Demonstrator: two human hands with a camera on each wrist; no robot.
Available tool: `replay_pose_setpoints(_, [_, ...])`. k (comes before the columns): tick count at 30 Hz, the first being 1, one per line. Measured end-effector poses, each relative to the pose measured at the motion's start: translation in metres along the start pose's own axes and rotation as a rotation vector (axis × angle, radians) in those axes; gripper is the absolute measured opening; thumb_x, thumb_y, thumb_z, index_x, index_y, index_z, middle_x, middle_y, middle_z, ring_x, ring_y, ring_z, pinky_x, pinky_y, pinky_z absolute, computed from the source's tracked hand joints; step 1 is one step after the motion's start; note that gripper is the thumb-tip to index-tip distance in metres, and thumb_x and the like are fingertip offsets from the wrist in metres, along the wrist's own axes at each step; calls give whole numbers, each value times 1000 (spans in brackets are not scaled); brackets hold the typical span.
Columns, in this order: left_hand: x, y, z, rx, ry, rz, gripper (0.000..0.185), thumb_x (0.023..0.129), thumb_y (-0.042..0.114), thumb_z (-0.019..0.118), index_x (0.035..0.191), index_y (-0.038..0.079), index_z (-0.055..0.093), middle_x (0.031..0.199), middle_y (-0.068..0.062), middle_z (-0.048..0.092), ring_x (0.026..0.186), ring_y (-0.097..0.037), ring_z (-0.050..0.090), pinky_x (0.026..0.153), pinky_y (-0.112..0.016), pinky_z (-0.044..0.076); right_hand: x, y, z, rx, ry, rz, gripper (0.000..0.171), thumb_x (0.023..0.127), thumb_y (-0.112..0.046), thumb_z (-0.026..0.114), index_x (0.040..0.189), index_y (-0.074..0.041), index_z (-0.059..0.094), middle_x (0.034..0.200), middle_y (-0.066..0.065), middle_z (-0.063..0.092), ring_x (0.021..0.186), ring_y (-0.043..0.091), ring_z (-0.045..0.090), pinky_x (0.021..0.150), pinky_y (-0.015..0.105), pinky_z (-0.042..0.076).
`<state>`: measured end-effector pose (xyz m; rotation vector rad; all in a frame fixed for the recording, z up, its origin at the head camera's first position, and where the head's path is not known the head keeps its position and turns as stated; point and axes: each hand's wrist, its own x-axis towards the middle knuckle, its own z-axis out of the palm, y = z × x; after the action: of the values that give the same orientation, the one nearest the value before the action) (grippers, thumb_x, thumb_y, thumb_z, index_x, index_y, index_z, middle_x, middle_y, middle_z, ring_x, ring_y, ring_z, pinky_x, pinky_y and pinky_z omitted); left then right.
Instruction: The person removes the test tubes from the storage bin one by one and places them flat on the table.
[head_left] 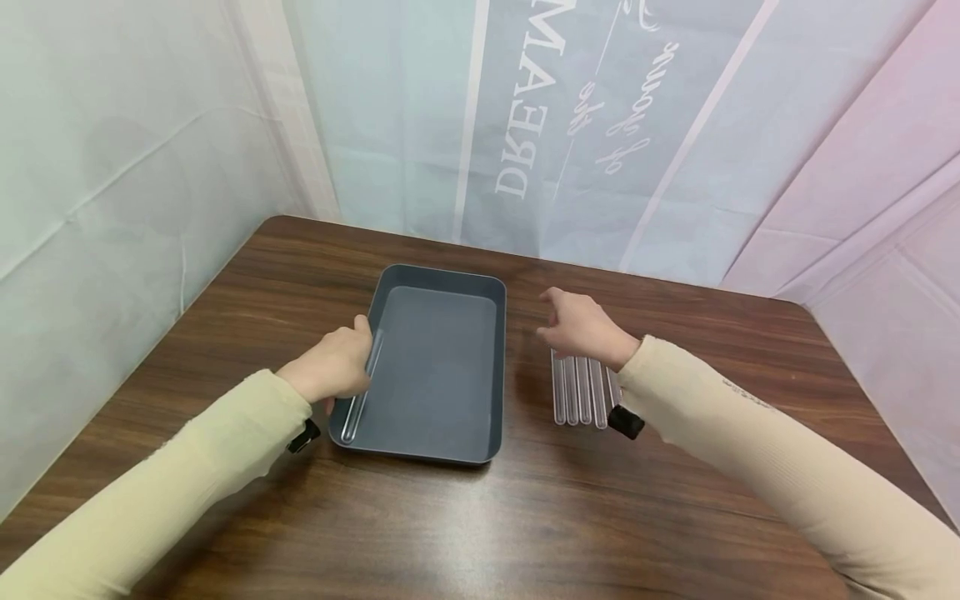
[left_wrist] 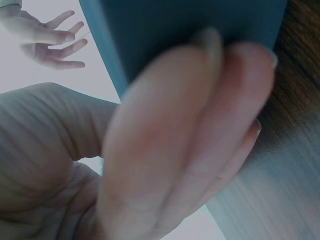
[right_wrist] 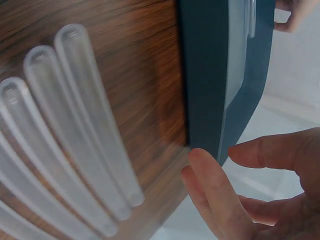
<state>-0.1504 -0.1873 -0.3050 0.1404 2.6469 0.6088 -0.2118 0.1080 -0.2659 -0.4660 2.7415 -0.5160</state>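
A dark grey rectangular tray lies on the table, with one clear test tube inside along its left wall. My left hand grips that left side; in the left wrist view its fingers bend against the tray's outer wall. To the tray's right, several clear test tubes lie side by side. Above their far ends hovers my right hand, thumb and fingers apart and holding nothing. In the right wrist view, the test tubes lie apart from the right hand.
The dark wood table stretches around the tray and tubes. Behind it hangs a pale blue curtain with mirrored lettering. More pale sheeting closes off the left side, and pinkish sheeting the right.
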Motion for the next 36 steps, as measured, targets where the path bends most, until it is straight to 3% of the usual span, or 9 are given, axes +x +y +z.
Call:
replay_pose_setpoints(4, [0, -1, 0, -2, 4, 0, 78, 81, -6, 52, 140, -20, 3, 83, -35, 57, 34, -21, 57, 35, -30, 51, 4, -12, -1, -31, 35, -30, 55, 89, -13, 58, 139, 3, 41, 89, 12, 58, 62, 15, 62, 69, 34, 51])
replay_pose_setpoints(10, [0, -2, -1, -6, 11, 4, 75, 81, -6, 52, 139, -20, 6, 85, -36, 57, 34, -21, 57, 35, -30, 51, 8, -31, -1, -71, 74, -73, 54, 85, -13, 59, 134, 4, 47, 92, 12, 61, 75, 22, 56, 73, 37, 49])
replay_pose_setpoints(18, [0, 0, -2, -4, -1, -2, 76, 82, -6, 52, 140, -19, 5, 87, -38, 57, 34, -22, 58, 35, -30, 51, 12, -56, 11, 6, -10, -109, 56, 89, -13, 56, 140, 2, 40, 92, 9, 58, 66, 14, 65, 67, 28, 52])
replay_pose_setpoints(23, [0, -1, -3, -10, 1, -14, 68, 81, -7, 52, 136, -18, 13, 86, -36, 56, 34, -22, 58, 35, -30, 51, 15, -71, 19, 7, -54, -141, 55, 91, -13, 55, 142, 0, 39, 88, 10, 60, 57, 12, 59, 60, 24, 44])
replay_pose_setpoints(29, [1, -1, -4, -12, 0, -18, 65, 81, -8, 51, 134, -17, 15, 80, -32, 56, 34, -23, 59, 35, -30, 51, 19, -87, 31, -33, -82, -189, 56, 93, -16, 57, 143, 1, 38, 100, 13, 62, 69, 18, 62, 56, 24, 43])
replay_pose_setpoints(31, [1, -2, -4, -16, -1, -19, 65, 81, -8, 51, 134, -17, 15, 78, -31, 56, 35, -23, 59, 36, -30, 51, 20, -92, 36, -44, -86, -192, 56, 93, -16, 58, 142, 1, 38, 96, 11, 62, 70, 16, 60, 57, 24, 42])
replay_pose_setpoints(36, [1, -3, -3, -20, 1, -21, 65, 81, -9, 51, 134, -17, 15, 76, -31, 56, 35, -23, 59, 35, -30, 51, 23, -103, 50, -50, -105, -208, 57, 92, -16, 60, 142, 3, 39, 83, 15, 67, 47, 10, 40, 55, 23, 39])
